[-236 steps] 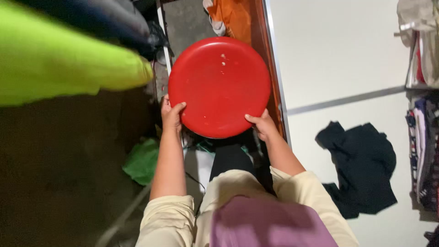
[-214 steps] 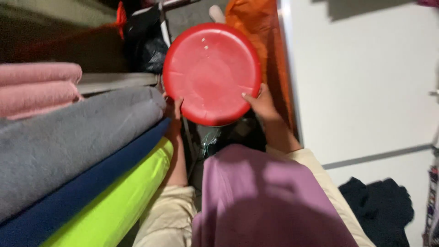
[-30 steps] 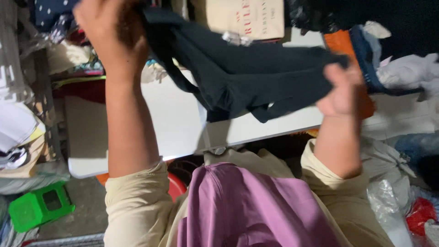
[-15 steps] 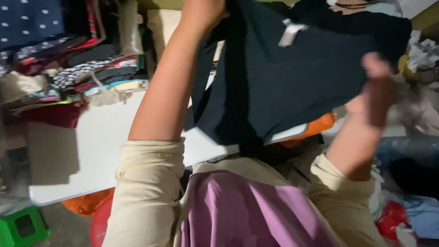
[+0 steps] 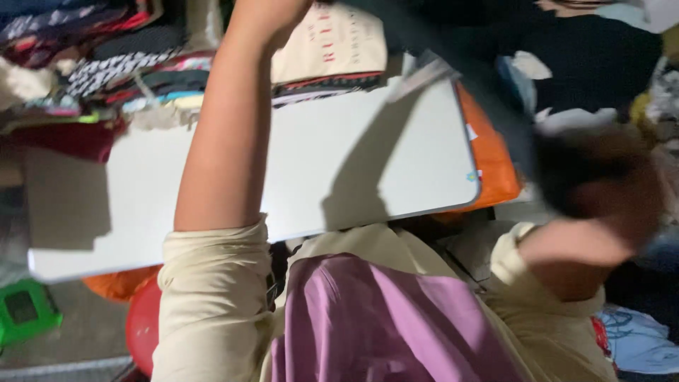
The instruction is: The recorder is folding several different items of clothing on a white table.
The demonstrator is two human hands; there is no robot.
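Dark garment: black/navy, soft, heavily motion-blurred, stretched across the upper right of view above the white board. A pale tag or label shows near its lower edge, over the board's top right corner.

My right hand is low at the right edge, bunched into the dark cloth; fingers look curled into the fabric, but blur hides the exact grip. My left arm goes straight up and the left hand is cut off by the top edge, so I can't tell what those fingers do.

Versus half a second ago: the garment hung flat and spread in front of me, covering the board's right side; now it's pulled up and right, board mostly exposed. Right hand dropped lower and closer to me. Orange cloth beside the board now shows.

Red disc low left by my sleeve, green box at far left.
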